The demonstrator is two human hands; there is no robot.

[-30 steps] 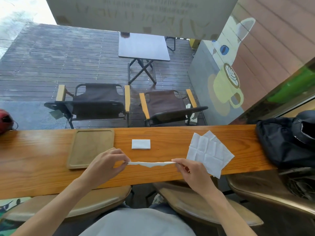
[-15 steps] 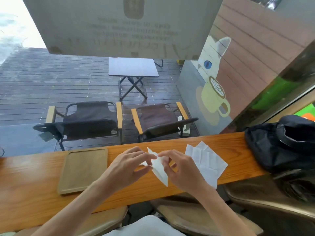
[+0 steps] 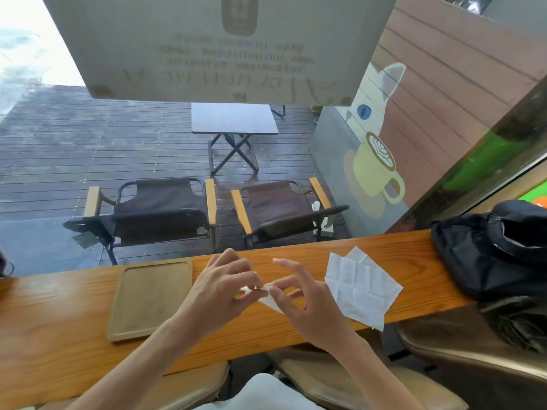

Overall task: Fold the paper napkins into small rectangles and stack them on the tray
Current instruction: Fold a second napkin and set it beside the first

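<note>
Both hands, your left hand (image 3: 219,291) and right hand (image 3: 307,303), pinch the half-folded white paper napkin (image 3: 268,297) between fingertips; align its edges, then crease firmly.

left hand (image 3: 219,291) + right hand (image 3: 307,303) pinch napkin (image 3: 268,297) | tray (image 3: 151,300) bare

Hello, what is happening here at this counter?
A person is folding a paper napkin, pinched between the left hand and right hand above the wooden counter. The tray to the left has nothing on it. A loose pile of unfolded napkins lies to the right, beside a black bag.
</note>
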